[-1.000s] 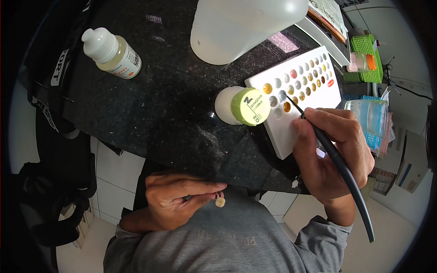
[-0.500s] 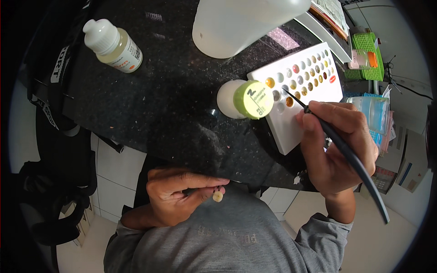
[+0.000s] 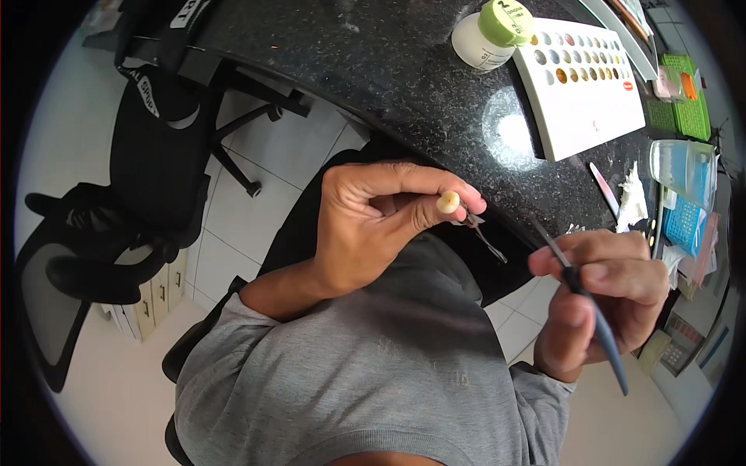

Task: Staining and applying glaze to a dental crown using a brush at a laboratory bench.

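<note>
Two hands work close together below the edge of the dark speckled counter (image 3: 404, 78). The left hand (image 3: 373, 225) is closed around a thin metal holder (image 3: 483, 237), pinching it between thumb and fingers, with a small cream-coloured tooth-shaped piece (image 3: 447, 203) sitting at its top, just beside the fingertips. The right hand (image 3: 614, 299) grips a slim dark brush (image 3: 590, 311) like a pen, its tip pointing up and left toward the piece, near it but apart. On the counter lie a white palette (image 3: 594, 124) with rows of coloured wells and, touching its far corner, a white jar (image 3: 475, 43) with a green lid (image 3: 507, 19). A black office chair (image 3: 148, 155) stands to the left.
</note>
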The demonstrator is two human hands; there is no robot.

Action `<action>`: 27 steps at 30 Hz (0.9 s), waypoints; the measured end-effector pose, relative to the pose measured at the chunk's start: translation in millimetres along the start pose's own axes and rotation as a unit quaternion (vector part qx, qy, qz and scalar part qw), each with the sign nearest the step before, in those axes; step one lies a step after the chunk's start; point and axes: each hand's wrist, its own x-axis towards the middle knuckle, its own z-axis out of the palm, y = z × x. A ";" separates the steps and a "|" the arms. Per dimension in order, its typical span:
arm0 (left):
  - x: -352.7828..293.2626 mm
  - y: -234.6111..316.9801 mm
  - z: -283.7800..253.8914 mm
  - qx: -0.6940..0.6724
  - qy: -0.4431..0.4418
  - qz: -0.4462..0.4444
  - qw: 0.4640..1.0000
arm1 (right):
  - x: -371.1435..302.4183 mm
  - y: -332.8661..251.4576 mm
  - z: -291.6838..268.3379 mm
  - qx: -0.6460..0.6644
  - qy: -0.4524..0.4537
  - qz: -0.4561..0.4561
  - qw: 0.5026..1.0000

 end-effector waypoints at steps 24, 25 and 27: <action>8.1 3.2 -5.7 0.063 -0.026 0.022 0.997 | 1.5 3.4 11.1 -0.083 -0.076 0.006 0.994; 7.9 2.3 -4.5 0.071 -0.009 0.028 0.997 | 1.1 3.6 11.0 -0.082 -0.078 0.006 0.994; 7.7 1.8 -4.5 0.073 -0.011 0.030 0.997 | 0.0 3.2 10.9 -0.077 -0.076 0.011 0.994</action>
